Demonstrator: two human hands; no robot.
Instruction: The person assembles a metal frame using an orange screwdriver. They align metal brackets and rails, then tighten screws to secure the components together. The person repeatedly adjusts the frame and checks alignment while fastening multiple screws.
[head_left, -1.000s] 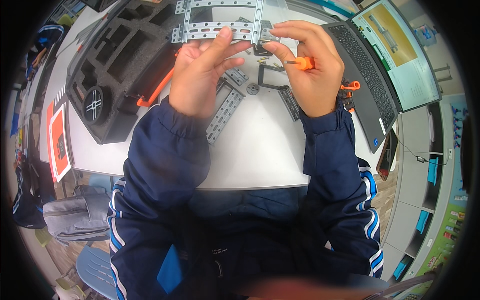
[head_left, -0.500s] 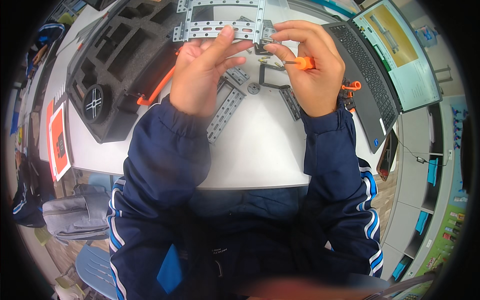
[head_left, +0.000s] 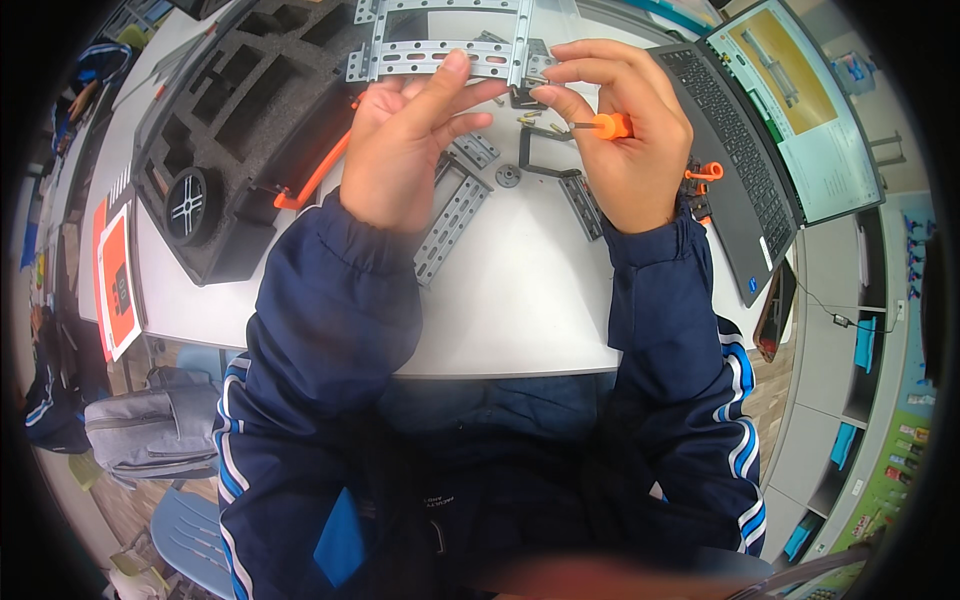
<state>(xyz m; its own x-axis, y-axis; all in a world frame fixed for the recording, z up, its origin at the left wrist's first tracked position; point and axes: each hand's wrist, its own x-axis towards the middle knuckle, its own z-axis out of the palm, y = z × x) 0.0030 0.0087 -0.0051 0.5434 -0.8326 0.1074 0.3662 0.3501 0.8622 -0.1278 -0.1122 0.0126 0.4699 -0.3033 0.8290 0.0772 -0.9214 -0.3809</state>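
Observation:
My left hand (head_left: 395, 145) grips the lower beam of a grey perforated metal frame (head_left: 400, 60) between thumb and fingers, holding it above the far part of the table. An orange-handled screwdriver (head_left: 612, 126) is tucked in my right hand (head_left: 640, 140), its shaft pointing left. Thumb and fingertips of that hand are at the frame's lower right corner; whether they pinch a small fastener I cannot tell. Beneath the hands lie a slotted metal channel (head_left: 447, 225), a round grey hub (head_left: 508, 176), a dark U-shaped bracket (head_left: 545, 170), a dark perforated beam (head_left: 580, 207) and several brass-coloured fasteners (head_left: 528, 119).
On the left stands a black case (head_left: 265, 150) with cut foam and a black wheel (head_left: 188, 207). An open laptop (head_left: 745, 165) takes up the right side, with orange-and-black parts (head_left: 703, 172) beside it. An orange-and-white booklet (head_left: 122, 285) lies at the left table edge.
Almost nothing differs. My right hand and the screwdriver have shifted very slightly to the right; the left hand keeps its hold on the frame.

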